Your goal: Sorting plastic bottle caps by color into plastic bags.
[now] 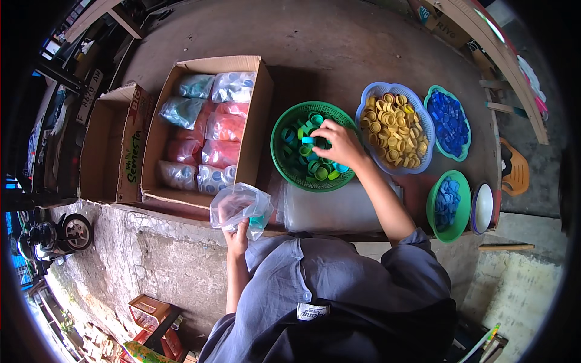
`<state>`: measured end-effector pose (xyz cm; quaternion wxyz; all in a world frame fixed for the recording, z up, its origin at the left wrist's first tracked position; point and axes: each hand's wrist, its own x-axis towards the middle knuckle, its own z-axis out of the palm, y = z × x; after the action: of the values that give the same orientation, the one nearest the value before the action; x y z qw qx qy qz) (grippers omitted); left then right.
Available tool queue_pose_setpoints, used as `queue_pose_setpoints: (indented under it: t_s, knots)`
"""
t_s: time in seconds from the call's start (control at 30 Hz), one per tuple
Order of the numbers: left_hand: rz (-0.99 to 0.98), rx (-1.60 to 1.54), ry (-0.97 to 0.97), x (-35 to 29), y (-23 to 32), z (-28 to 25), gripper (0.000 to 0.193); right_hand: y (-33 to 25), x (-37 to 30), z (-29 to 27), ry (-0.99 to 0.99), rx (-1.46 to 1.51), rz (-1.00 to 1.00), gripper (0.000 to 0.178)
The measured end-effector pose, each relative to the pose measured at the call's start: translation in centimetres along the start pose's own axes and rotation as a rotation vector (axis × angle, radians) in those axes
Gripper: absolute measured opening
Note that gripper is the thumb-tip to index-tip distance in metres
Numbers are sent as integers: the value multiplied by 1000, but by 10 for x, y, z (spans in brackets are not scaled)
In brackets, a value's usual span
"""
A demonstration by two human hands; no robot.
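Observation:
My left hand [238,237] grips a clear plastic bag [236,199] by its side, with its mouth spread wide. Through the plastic a few teal bottle caps [256,222] show at the right. Over the round green basket [276,158], my right hand [336,145] pinches a light blue bottle cap [308,140] between thumb and fingers. Green and teal caps [321,173] fill the basket below it. A stack of flat clear plastic bags [333,209] lies on the table between the basket and my body.
Left of the basket stands a cardboard box [255,115] of filled bags [225,127], beside another box [109,145]. To the right are a lavender basket [367,103] of yellow caps, a mint tray [465,145] of dark blue caps, a green bowl [465,209] of blue caps and a white bowl [482,209].

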<state>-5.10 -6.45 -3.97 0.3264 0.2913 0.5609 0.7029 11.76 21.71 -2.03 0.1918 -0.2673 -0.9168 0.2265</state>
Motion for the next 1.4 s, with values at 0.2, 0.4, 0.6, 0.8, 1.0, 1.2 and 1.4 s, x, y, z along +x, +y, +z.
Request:
queue_pose_setpoints:
  t_s: [0.2, 0.4, 0.6, 0.8, 1.0, 1.2, 1.4]
  knots:
    - [-62, 12, -24, -1, -4, -3, 57, -17, 0, 2, 206, 3, -69, 11]
    - [53, -17, -72, 7, 2, 2, 50, -34, -7, 49, -165, -290, -339, 7]
    - [39, -8, -66, 6, 1, 2, 51, -29, -4, 54, -61, -313, -407, 8]
    - [25, 34, -56, 4, -3, 5, 53, -36, -4, 14, -112, 220, -37, 9]
    - [42, 198, -139, 11, 1, 15, 53, -57, -21, -6, -53, 1279, 84, 19]
    - [136, 287, -257, 17, 7, 25, 53, -88, -24, -13, -23, 1550, -8, 15]
    - [103, 292, -292, 19, 10, 30, 56, -141, -30, -11, 162, 265, -282, 17]
